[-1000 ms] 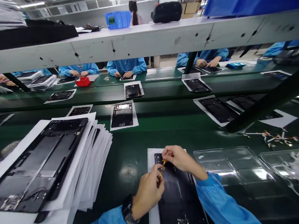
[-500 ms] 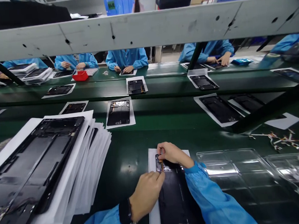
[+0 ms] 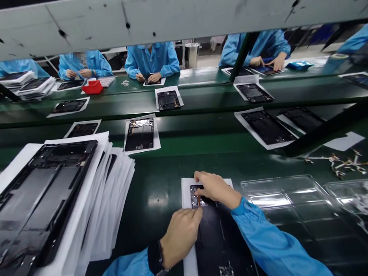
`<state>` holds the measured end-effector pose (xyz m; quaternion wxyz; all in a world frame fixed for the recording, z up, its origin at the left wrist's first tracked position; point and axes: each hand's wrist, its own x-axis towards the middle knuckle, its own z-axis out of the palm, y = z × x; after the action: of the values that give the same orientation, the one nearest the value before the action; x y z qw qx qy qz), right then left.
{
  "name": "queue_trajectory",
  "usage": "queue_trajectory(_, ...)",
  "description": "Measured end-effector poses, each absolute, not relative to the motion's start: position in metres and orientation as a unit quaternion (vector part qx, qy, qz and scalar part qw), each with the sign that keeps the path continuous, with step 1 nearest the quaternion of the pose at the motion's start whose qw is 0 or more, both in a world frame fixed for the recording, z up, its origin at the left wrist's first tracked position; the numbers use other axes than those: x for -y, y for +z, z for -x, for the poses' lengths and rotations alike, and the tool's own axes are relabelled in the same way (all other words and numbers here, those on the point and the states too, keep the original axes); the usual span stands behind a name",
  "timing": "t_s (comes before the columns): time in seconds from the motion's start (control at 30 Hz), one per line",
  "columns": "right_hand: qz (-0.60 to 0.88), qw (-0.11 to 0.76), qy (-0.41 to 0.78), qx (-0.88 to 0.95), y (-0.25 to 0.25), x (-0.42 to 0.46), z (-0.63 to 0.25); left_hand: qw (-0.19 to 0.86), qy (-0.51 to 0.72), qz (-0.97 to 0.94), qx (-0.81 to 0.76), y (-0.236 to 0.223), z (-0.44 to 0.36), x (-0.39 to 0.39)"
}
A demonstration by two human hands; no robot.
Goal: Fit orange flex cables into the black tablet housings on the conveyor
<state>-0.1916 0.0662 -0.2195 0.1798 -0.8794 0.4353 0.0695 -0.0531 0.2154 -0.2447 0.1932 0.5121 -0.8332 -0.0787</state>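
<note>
A black tablet housing (image 3: 222,245) lies on a white sheet (image 3: 185,189) on the green bench in front of me. My left hand (image 3: 181,235), with a dark watch on its wrist, is curled, its fingertips pressed on the housing's top left corner. My right hand (image 3: 216,188) bends over the same corner, fingers pressed down on a small part there. The part itself is mostly hidden under the fingers.
A tall stack of black housings on white sheets (image 3: 49,204) fills the left. Clear plastic trays (image 3: 284,198) and loose small cable parts (image 3: 342,162) lie to the right. Housings ride the green conveyor (image 3: 202,130). Several people in blue coats work opposite, under a grey shelf (image 3: 174,11).
A small orange-tipped part held up between both hands came down onto the housing's top left corner. Both hands now press there. My head has tipped down slightly.
</note>
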Motion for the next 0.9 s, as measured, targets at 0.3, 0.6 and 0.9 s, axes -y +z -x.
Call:
queue_trajectory(0.3,0.903,0.100,0.002,-0.417,-0.227,-0.075,0.202,0.297,-0.060,-0.498,0.813,-0.245,0.053,-0.214)
queue_trajectory(0.6,0.888,0.130,-0.055,-0.437,-0.242,-0.078,0.211,0.317,-0.096,-0.473,0.817,-0.260,0.048,-0.213)
queue_trajectory(0.9,0.875,0.155,-0.076,-0.451,-0.245,-0.076,0.213,0.281,-0.074,-0.468,0.835,-0.267,0.053,-0.219)
